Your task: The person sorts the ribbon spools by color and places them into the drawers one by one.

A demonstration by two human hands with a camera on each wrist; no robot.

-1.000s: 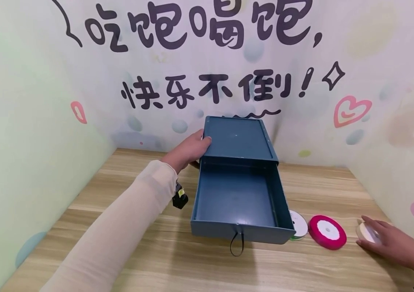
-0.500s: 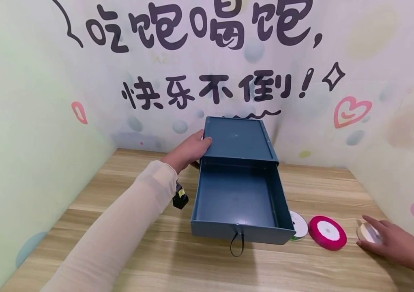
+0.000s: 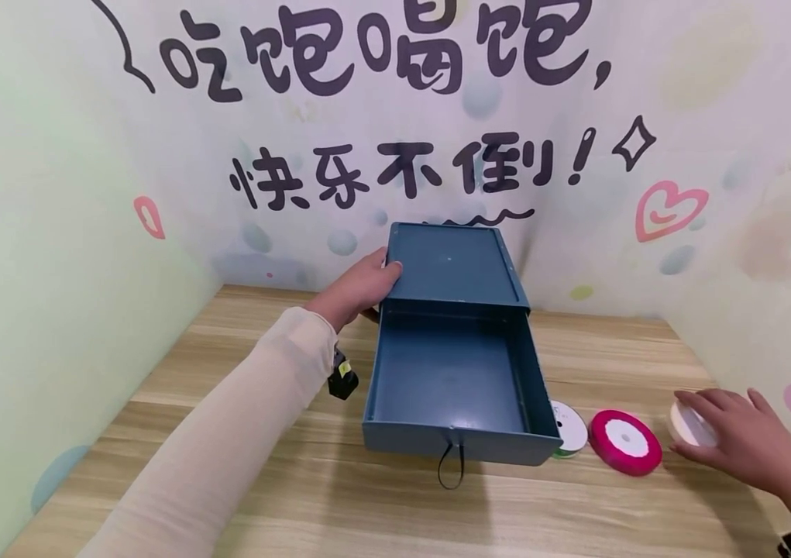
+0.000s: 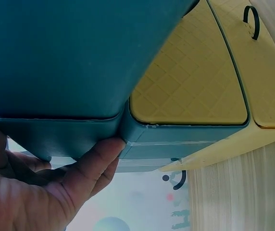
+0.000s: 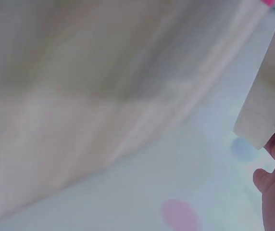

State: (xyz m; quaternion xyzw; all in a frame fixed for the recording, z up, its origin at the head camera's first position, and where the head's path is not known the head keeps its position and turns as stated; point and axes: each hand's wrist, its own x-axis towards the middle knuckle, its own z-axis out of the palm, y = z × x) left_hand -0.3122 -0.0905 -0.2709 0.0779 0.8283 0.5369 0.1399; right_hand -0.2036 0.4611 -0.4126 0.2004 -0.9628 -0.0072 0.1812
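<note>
My left hand (image 3: 365, 283) grips the left side of a blue drawer unit (image 3: 454, 260), its thumb on the top edge. The unit's blue drawer (image 3: 447, 376) is pulled out toward me and nothing lies in it. In the left wrist view, yellow drawer fronts (image 4: 195, 72) sit beside the pulled-out blue drawer. At the right, my right hand (image 3: 751, 442) holds a cream ribbon spool (image 3: 691, 425) by its rim, raised off the table. The right wrist view shows the spool's pale edge (image 5: 265, 91) between the fingers. A magenta ribbon spool (image 3: 625, 443) lies left of that hand.
A white-faced spool with a green edge (image 3: 571, 428) lies partly hidden behind the drawer's right corner. A black loop pull (image 3: 451, 466) hangs from the drawer front. Printed walls stand behind and on both sides of the wooden table (image 3: 263, 496).
My right hand has lifted the cream ribbon spool from the table and moved it slightly up and left. The left hand and the drawer stay where they were.
</note>
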